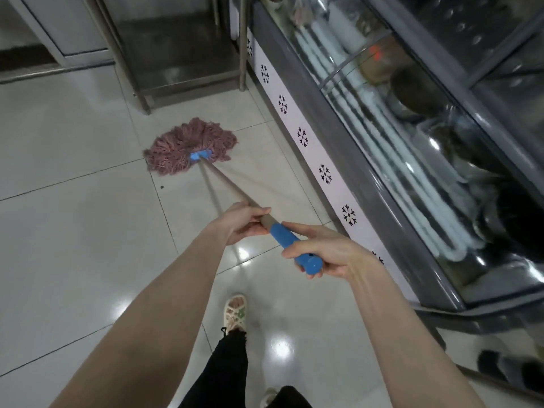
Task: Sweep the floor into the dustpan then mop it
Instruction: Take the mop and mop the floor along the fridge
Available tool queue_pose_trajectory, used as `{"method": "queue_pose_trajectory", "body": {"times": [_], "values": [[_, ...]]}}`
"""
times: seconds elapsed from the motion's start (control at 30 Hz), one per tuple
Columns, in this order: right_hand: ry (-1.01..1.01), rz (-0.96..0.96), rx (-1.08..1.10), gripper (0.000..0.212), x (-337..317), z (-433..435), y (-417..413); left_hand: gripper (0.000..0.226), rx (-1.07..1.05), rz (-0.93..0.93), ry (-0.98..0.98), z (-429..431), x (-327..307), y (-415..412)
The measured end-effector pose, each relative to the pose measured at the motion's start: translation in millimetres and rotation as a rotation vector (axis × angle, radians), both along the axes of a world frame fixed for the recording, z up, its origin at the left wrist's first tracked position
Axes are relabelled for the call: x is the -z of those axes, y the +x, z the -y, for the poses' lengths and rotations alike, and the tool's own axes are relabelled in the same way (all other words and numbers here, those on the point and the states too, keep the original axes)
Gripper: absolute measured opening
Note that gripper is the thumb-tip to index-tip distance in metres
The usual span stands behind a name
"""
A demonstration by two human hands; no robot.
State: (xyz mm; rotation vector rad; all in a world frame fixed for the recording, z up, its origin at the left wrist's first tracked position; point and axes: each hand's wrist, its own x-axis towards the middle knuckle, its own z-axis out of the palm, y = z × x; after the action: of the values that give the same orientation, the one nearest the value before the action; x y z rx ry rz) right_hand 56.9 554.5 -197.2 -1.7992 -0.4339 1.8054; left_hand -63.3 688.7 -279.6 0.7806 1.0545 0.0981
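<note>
- Mop (235,189) with a wooden pole, a blue grip at its near end and a blue clamp holding a fanned head of dusty-pink yarn strands.
- Mop head (191,145) lies spread flat on the glossy pale floor tiles (73,136), near a steel table leg (144,98).
- Left hand (241,223) curls round the wooden pole just above the blue grip.
- Right hand (326,250) wraps the blue grip (291,245) at its end; the hands sit close together.
- Chilled display case (412,142) runs along the right, its white base strip printed with black snowflake marks; no readable writing.
</note>
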Motion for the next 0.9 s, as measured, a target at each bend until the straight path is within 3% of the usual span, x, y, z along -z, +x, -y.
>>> {"method": "queue_pose_trajectory", "body": {"times": [0.53,0.77,0.9], "values": [[-0.007,0.066,0.353,0.072,-19,359,-6,0.016,0.395,0.104,-0.033,331,-9,50],[0.017,0.07,0.439,0.07,-37,421,-36,0.013,0.432,0.099,-0.039,399,-16,43],[0.0,0.049,0.346,0.075,-31,416,-62,0.01,0.437,0.088,-0.051,393,-8,12]]}}
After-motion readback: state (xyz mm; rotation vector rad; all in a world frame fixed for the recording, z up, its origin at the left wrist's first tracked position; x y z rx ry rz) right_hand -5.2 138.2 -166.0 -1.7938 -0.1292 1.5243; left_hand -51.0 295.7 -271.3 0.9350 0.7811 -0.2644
